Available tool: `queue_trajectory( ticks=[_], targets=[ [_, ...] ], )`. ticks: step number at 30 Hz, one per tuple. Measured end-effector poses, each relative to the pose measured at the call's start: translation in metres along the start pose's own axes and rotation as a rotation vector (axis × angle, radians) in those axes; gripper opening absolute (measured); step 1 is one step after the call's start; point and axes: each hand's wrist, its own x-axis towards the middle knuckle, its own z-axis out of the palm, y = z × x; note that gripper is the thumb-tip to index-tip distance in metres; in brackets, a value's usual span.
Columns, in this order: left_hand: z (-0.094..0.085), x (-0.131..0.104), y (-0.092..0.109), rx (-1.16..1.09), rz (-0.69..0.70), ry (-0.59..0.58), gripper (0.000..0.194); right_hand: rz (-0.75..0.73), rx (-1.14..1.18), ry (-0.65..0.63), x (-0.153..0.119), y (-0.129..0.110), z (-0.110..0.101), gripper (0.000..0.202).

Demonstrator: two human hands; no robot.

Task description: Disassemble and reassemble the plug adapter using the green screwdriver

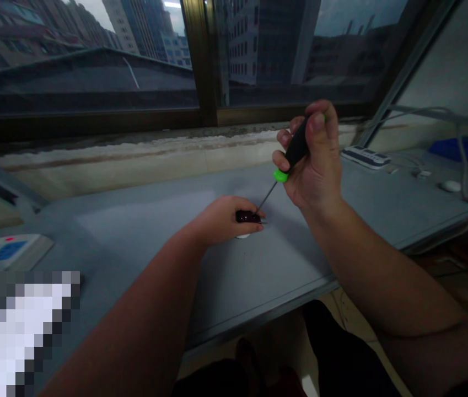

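Note:
My right hand is wrapped round the handle of a screwdriver, black with a bright green collar. Its thin shaft slants down to the left, and the tip meets a small dark reddish-brown glossy piece. Thumb and fingers of my left hand pinch that piece from both sides, low over the table. Thin metal prongs seem to stick out at its right end, but its exact kind cannot be made out. A bit of a white object shows just beneath my left hand.
The grey table runs along a window wall. A white power strip with blue sockets stands at left, near a pixelated area. Toward the right back lie another power strip, cables, a small white round object and something blue.

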Motion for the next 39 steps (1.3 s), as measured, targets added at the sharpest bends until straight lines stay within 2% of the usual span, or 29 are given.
queue_trajectory(
  ticks=[7, 11, 16, 22, 25, 29, 33, 39],
  targets=[
    [-0.001, 0.0, 0.0, 0.006, 0.019, -0.021, 0.034, 0.036, 0.195, -0.091, 0.003, -0.002, 0.002, 0.028],
    [0.0, 0.0, -0.001, -0.026, 0.008, -0.028, 0.035, 0.115, 0.183, -0.053, 0.006, -0.004, 0.001, 0.038],
    [0.001, 0.001, -0.003, -0.033, -0.016, -0.032, 0.037, 0.079, 0.257, 0.017, 0.006, -0.003, 0.003, 0.025],
    [0.0, 0.001, -0.004, -0.043, -0.005, -0.028, 0.037, 0.024, 0.215, 0.043, 0.002, -0.003, 0.007, 0.037],
    [0.0, 0.0, -0.003, -0.04, -0.002, -0.025, 0.036, -0.026, 0.227, 0.052, 0.003, -0.001, 0.004, 0.034],
    [0.0, -0.001, -0.001, -0.042, -0.023, -0.03, 0.038, -0.017, 0.201, 0.008, 0.006, 0.003, -0.002, 0.024],
    [0.0, 0.0, -0.003, -0.039, -0.022, -0.039, 0.039, 0.035, 0.172, 0.0, 0.008, 0.003, -0.005, 0.027],
    [0.0, 0.001, -0.008, -0.052, -0.018, -0.045, 0.04, 0.018, 0.301, -0.078, 0.007, 0.0, -0.005, 0.02]
  ],
)
